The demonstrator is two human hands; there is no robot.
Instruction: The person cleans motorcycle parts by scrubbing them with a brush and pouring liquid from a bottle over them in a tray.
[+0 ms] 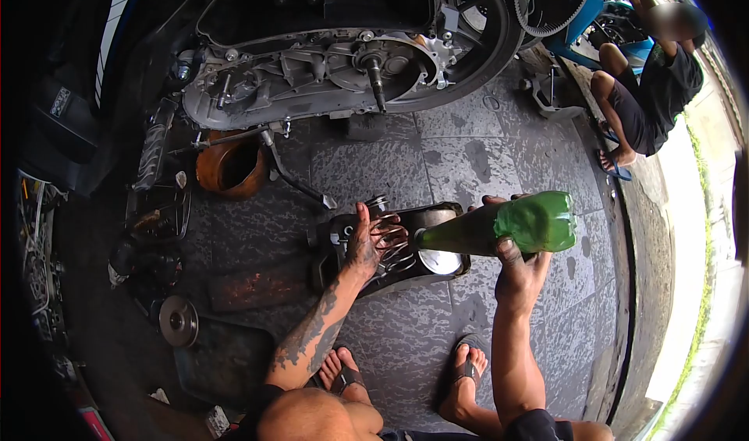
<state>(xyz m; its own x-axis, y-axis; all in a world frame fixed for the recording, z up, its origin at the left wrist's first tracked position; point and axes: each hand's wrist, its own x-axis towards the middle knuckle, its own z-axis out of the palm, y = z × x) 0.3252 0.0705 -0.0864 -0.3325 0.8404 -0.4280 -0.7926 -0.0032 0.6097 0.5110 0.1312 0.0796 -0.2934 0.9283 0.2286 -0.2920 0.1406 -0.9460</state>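
Observation:
My right hand is wrapped round a green plastic bottle, which lies tilted nearly level with its neck pointing left. Below the bottle's mouth is a long dark casing or tray on the floor, with metal parts inside. A pale, shiny round surface shows in its right end, under the neck. My left hand, blackened with grease, has its fingers spread over the casing's middle, just left of the bottle mouth. Whether those fingers touch the parts below cannot be made out.
A motorbike's exposed engine case and rear wheel stand ahead. Near them sit an orange-brown round container and a metal disc. A dark shallow tray lies at lower left. Another person sits at far right.

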